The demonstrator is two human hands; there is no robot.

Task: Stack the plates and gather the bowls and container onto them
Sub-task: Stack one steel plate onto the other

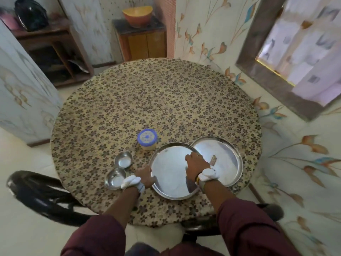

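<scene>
1. At the lower left of the frame I see a black chair (36, 196) pushed near the round table (129, 100). It is out of my way.
2. Two small steel bowls sit close together, left of the middle. The near bowl (114, 179) is just beside my left wrist, and the far bowl (124, 159) is right behind it. I think they wait there for later.
3. My left hand (145, 177) grips the left rim of the near plate (173, 170). The fingers are closed on the edge, I think to lift or slide it.
4. The container (147, 139) with the blue lid stands upright above the plates, a little left of the middle. It touches nothing else.
5. My right hand (197, 164) lies on top of the near plate at its right side. The fingers bend down at the rim, but I cannot tell if they pinch it.
6. The far plate (225, 159) is to the right. The near plate's edge laps over its left rim. I judge the stacking has just begun.
7. The table has a flowery brown cloth, mostly bare. Behind it, a small cupboard (142, 43) holds a yellow bowl (137, 15). A window (302, 52) is at the upper right, and flowered wallpaper covers the walls.
</scene>
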